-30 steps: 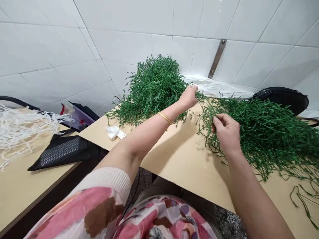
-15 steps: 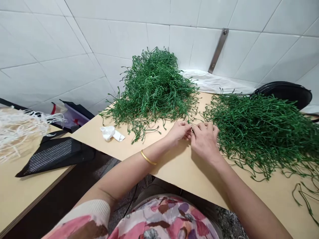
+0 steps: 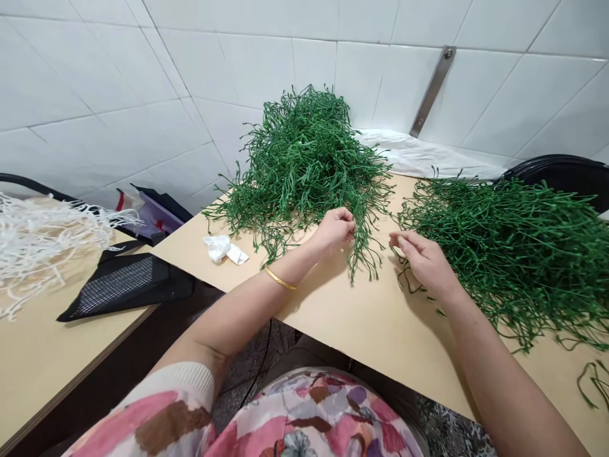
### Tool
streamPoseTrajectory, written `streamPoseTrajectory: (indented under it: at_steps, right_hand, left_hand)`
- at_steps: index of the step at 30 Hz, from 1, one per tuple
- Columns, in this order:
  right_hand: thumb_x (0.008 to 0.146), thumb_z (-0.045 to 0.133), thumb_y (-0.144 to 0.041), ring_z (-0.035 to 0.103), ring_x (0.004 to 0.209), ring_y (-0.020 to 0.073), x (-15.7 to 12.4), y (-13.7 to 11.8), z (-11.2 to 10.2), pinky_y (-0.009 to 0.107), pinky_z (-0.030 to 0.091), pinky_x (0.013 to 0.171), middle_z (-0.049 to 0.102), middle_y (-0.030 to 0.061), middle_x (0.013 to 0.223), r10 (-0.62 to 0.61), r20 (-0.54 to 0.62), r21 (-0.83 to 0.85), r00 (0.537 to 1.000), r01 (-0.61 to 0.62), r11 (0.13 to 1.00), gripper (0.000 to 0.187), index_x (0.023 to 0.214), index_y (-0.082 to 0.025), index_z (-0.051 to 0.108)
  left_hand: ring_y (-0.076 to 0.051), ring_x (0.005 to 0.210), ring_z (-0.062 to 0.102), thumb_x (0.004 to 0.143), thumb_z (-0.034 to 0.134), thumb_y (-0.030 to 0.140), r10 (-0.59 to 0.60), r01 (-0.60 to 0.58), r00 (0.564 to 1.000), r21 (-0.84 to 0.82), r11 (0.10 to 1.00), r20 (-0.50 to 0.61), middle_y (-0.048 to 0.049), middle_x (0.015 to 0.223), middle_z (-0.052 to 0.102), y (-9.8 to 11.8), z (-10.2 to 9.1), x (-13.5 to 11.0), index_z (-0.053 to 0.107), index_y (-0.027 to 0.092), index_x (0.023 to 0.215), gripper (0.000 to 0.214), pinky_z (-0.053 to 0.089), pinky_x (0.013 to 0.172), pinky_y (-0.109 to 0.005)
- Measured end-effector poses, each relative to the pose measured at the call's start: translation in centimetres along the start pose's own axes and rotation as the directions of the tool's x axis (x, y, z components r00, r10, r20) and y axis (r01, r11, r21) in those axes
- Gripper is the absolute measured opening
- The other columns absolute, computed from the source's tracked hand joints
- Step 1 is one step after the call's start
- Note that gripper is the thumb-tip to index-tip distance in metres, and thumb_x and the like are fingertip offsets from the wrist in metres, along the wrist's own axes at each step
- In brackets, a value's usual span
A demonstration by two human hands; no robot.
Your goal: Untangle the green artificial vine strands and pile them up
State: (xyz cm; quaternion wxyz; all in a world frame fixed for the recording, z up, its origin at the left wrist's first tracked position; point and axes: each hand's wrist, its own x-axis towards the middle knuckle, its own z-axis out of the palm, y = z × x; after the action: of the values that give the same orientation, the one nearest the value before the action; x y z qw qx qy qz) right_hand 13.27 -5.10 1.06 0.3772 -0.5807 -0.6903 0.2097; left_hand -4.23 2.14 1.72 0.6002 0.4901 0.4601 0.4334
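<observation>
My left hand (image 3: 337,227) is closed, its fingers pinched at the edge of a small bunch of thin green stems (image 3: 365,251) with knobbed tips. That bunch hangs down to the tabletop on the hand's right. Apart from it, my right hand (image 3: 423,259) has its thumb and fingertips together around a thin green stem (image 3: 410,282), part of which shows below the hand. Behind my left hand rises a tall heap of the same green stems (image 3: 309,152). A wider pile of green stems (image 3: 514,247) lies right of my right hand.
On the wooden tabletop (image 3: 352,324) lies a crumpled white scrap (image 3: 224,249). White strands (image 3: 47,241) and a black mesh pouch (image 3: 114,285) are on another table at left. A black round-edged item (image 3: 561,174) stands at back right, near a white cloth (image 3: 428,155) against the tiled wall.
My hands were together at the fingertips and have moved apart. The left went slightly left and up, the right moved right. A bunch of stems now hangs beside my left hand.
</observation>
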Motion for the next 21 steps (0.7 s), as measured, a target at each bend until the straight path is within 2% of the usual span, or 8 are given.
streamPoseTrajectory:
  at_steps: [2,4,7,10,13,16,19,21]
  right_hand:
    - [0.080,0.045,-0.030,0.056,0.086,0.0196,-0.1,1.8,0.2,0.036,0.043,0.076,0.064,0.0080,0.094,-0.046,0.048,-0.219,0.998,0.055,0.974,0.026,0.091,-0.018,0.065]
    - [0.079,0.046,-0.028,0.051,0.088,0.0227,-0.2,3.3,0.3,0.039,0.041,0.075,0.062,0.0095,0.096,-0.082,0.047,-0.470,0.996,0.094,0.878,0.022,0.086,-0.020,0.065]
    - [0.080,0.043,-0.023,0.051,0.085,0.0220,-0.1,3.9,-0.3,0.036,0.041,0.072,0.061,0.0101,0.094,-0.105,0.041,-0.555,0.994,0.110,0.824,0.023,0.086,-0.019,0.065]
    - [0.082,0.040,-0.024,0.054,0.083,0.0202,0.2,2.4,-1.2,0.034,0.041,0.073,0.062,0.0093,0.089,-0.122,-0.136,-0.486,0.983,0.041,0.873,0.025,0.086,-0.017,0.063]
    - [0.080,0.047,-0.040,0.055,0.082,0.0203,0.4,0.3,-1.1,0.034,0.042,0.072,0.062,0.0089,0.088,-0.094,-0.296,-0.328,0.951,-0.009,0.945,0.031,0.095,-0.017,0.061]
    - [0.072,0.055,-0.049,0.054,0.073,0.0177,0.5,-0.5,0.1,0.030,0.042,0.064,0.062,0.0064,0.085,0.000,-0.239,-0.143,0.971,-0.035,0.989,0.046,0.105,-0.017,0.056]
    - [0.075,0.053,-0.045,0.044,0.056,0.0112,0.6,0.1,1.4,0.024,0.035,0.052,0.054,-0.0007,0.062,0.063,-0.147,-0.029,0.987,-0.067,0.997,0.028,0.077,-0.017,0.058]
    - [0.077,0.050,-0.040,0.037,0.048,0.0086,0.6,0.5,1.8,0.022,0.031,0.045,0.046,-0.0033,0.053,0.118,-0.075,0.095,0.990,-0.111,0.989,0.027,0.061,-0.018,0.050]
  left_hand:
    - [-0.006,0.037,0.047,0.069,0.051,0.004,0.046,-0.046,0.999,0.035,0.998,-0.012,0.0045,0.045,0.047,0.4,-0.5,0.5,0.043,0.016,0.059,0.017,0.035,0.040,-0.017]
    - [-0.007,0.038,0.049,0.071,0.050,0.006,0.045,-0.045,0.999,0.046,0.998,-0.002,0.0040,0.045,0.048,0.9,-0.5,0.8,0.042,0.016,0.061,0.016,0.037,0.041,-0.017]
    - [-0.008,0.038,0.050,0.073,0.049,0.006,0.024,-0.024,0.999,0.035,0.999,0.024,0.0043,0.043,0.048,1.4,0.3,1.1,0.042,0.016,0.063,0.016,0.039,0.042,-0.018]
    - [-0.009,0.038,0.052,0.072,0.051,0.006,-0.002,-0.001,0.997,0.043,0.999,0.076,0.0032,0.044,0.050,1.4,1.9,1.2,0.042,0.016,0.063,0.016,0.039,0.042,-0.019]
    - [-0.009,0.041,0.052,0.071,0.053,0.006,0.008,-0.011,0.989,0.022,1.000,0.147,0.0025,0.046,0.052,0.9,3.5,1.0,0.044,0.015,0.062,0.015,0.040,0.043,-0.020]
    - [-0.007,0.043,0.051,0.069,0.055,0.005,0.022,0.000,0.972,-0.092,0.996,0.236,0.0031,0.050,0.052,0.1,4.0,0.5,0.045,0.014,0.062,0.015,0.041,0.046,-0.020]
    - [-0.007,0.046,0.053,0.068,0.056,0.006,0.004,0.046,0.953,-0.157,0.986,0.301,0.0027,0.051,0.053,-0.8,3.7,0.4,0.045,0.014,0.062,0.015,0.042,0.049,-0.020]
    - [-0.007,0.043,0.051,0.069,0.055,0.006,0.006,0.049,0.954,-0.174,0.983,0.301,0.0032,0.049,0.051,-1.2,3.4,0.7,0.045,0.014,0.062,0.015,0.040,0.047,-0.019]
